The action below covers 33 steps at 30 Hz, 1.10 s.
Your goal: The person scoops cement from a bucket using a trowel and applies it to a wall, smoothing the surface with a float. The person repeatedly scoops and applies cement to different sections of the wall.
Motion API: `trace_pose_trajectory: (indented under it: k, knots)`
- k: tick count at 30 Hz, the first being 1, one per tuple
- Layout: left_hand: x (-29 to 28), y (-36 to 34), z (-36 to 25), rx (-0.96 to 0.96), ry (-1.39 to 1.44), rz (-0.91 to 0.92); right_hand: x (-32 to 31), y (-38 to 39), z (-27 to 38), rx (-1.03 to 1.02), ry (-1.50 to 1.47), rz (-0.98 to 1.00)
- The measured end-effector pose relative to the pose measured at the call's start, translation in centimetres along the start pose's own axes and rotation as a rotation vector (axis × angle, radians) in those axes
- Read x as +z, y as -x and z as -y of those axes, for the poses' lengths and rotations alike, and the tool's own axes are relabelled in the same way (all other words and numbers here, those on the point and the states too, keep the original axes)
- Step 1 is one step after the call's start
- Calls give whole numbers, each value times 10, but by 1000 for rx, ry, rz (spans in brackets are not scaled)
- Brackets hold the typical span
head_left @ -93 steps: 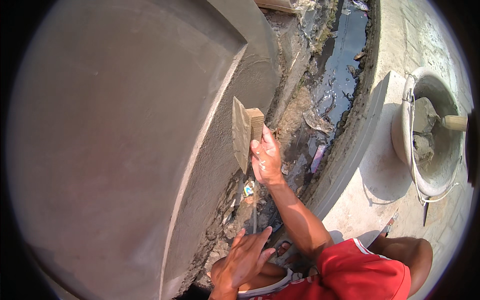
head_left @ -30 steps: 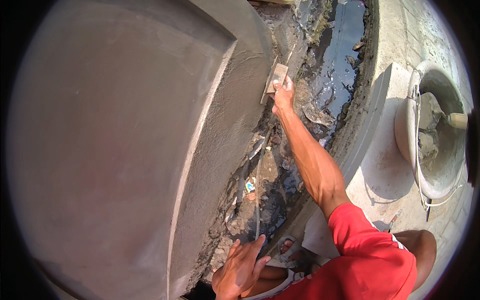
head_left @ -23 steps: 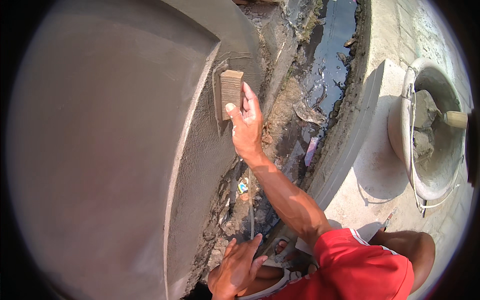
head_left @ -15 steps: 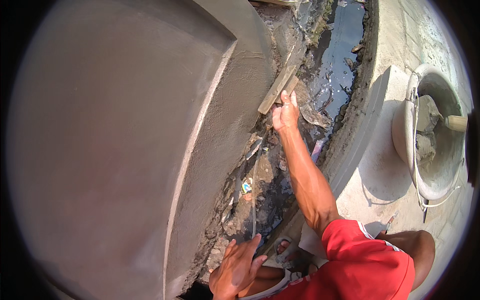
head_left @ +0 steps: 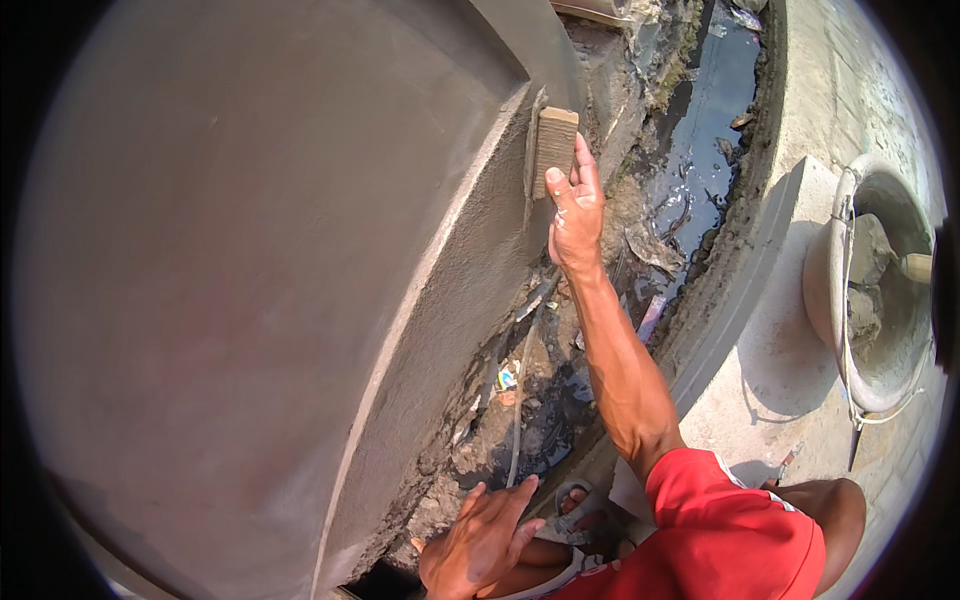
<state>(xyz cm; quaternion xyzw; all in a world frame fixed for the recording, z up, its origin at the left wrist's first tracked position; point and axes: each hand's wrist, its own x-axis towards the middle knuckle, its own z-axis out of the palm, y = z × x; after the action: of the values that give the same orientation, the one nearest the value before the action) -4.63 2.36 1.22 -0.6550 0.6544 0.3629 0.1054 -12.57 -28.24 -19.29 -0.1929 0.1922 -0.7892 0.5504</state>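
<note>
My right hand [head_left: 577,222] is closed round the wooden block handle of a plastering float [head_left: 556,152]. The float stands edge-on to me, its thin board against the narrow rough side face of the grey plastered wall [head_left: 440,290]. Its working side is hidden. Low in the view, my left hand [head_left: 482,545] is held with fingers stretched out and nothing in it, close to my bent knee. A pale line runs along the wall's edge between its broad smooth face [head_left: 230,280] and the side face.
Beside the wall's foot lies a strip of rubble and litter [head_left: 510,380]. A ditch of dark water [head_left: 715,110] runs past it, bordered by a concrete ledge [head_left: 760,330]. A bucket [head_left: 850,330] with grey mortar [head_left: 868,265] and a tool handle [head_left: 915,267] stands at right.
My right hand has turned the float from a slanted position to upright against the side face, slightly farther up. My left hand stays about where it was. The view has shifted slightly.
</note>
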Motion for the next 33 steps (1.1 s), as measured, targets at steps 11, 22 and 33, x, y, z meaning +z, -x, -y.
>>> trace_pose_trajectory:
  k: [11,22,33]
  knots:
    - [12,6,20,109,-39,-23,24,85,39,254,-419,64]
    - [11,20,20,88,-28,-8,22,11,47,-18,185,-90]
    - [16,36,27,97,-45,-49,49,53,-10,224,661,-293]
